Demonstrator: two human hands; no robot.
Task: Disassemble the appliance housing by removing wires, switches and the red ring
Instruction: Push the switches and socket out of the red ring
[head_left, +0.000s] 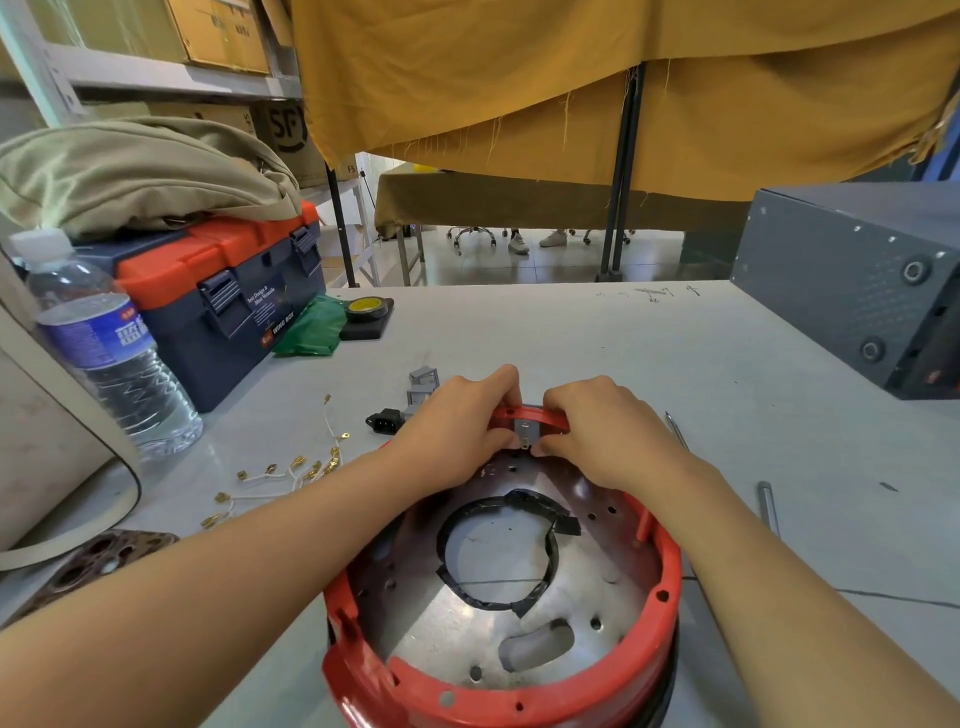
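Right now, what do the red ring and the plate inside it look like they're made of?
The red ring looks like moulded plastic: even colour, soft sheen, moulded tabs and holes. The plate inside looks like bare sheet metal, probably steel or aluminium: silvery, reflective, with punched holes. The black strip round its centre opening looks like tape, torn and lifting at one end.

"WING BOX" on toolbox (223, 291); "SF" on cardboard box (291, 135).

Round metal housing (519, 613) with its red ring (670, 582) lies open-side up; 1 grey switch (524, 432) sits in its far rim; loose white wires (280, 473) and 2 removed switches (422, 384) lie left
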